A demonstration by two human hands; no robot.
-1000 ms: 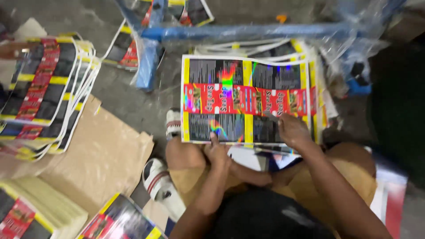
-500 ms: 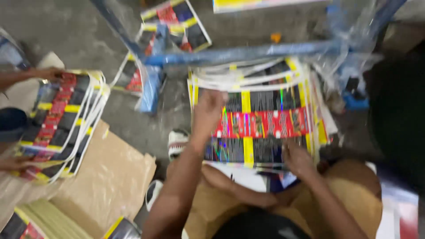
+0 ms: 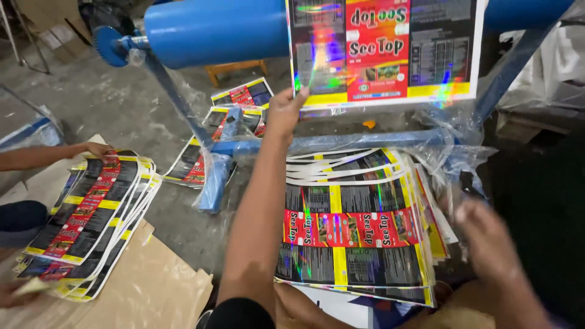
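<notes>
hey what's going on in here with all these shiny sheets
A person sitting on the floor grips the lower corner of a glossy printed sheet with the left hand; the sheet hangs off a blue roller. The right hand, blurred and empty, hovers beside a stack of sheets at the knees. To the left, another person's hand rests on a second stack lying on cardboard.
</notes>
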